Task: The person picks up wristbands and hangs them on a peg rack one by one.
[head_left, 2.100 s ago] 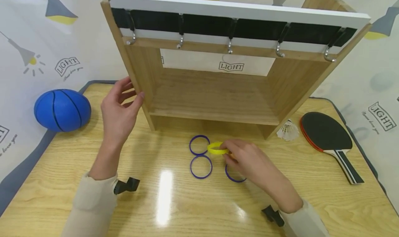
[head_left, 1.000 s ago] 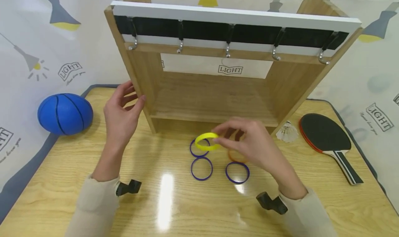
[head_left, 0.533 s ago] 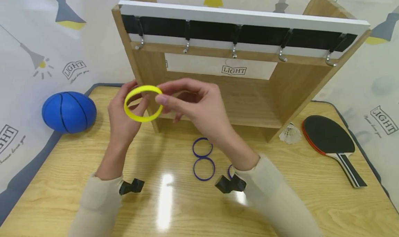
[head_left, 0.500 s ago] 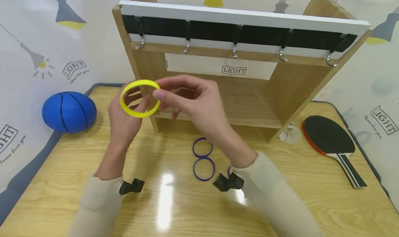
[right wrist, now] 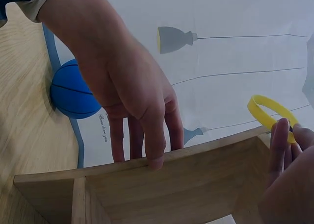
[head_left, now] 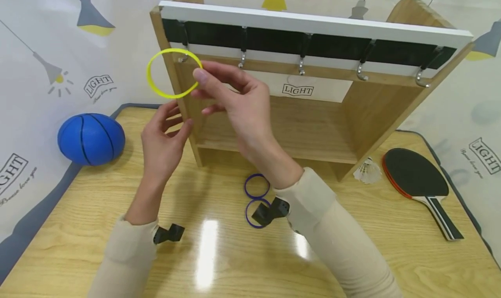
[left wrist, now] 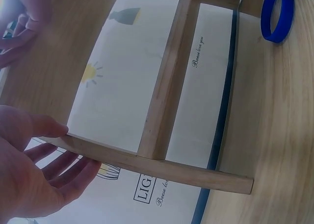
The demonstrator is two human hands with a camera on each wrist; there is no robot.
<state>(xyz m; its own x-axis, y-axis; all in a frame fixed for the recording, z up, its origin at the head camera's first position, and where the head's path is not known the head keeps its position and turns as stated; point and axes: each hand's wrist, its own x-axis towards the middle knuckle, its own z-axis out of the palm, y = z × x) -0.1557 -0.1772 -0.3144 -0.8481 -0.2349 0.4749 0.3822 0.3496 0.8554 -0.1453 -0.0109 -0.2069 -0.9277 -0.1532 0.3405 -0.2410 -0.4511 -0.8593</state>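
Observation:
My right hand pinches a yellow wristband between thumb and fingers, raised in front of the rack's upper left corner. Through the ring of the band shows the leftmost metal hook; whether they touch I cannot tell. My left hand holds the left side panel of the wooden rack, thumb on the inner side and fingers on the outer, as the left wrist view shows. In the right wrist view the wristband tilts beside the panel's top end.
Two dark blue wristbands, an upper one and a lower one, lie on the table. More hooks line the rack's front bar. A blue ball sits left; a shuttlecock and a table tennis paddle lie right.
My right hand has lifted the yellow wristband off the table area and carried it left and up to the leftmost hook. The left hand stays at the side panel.

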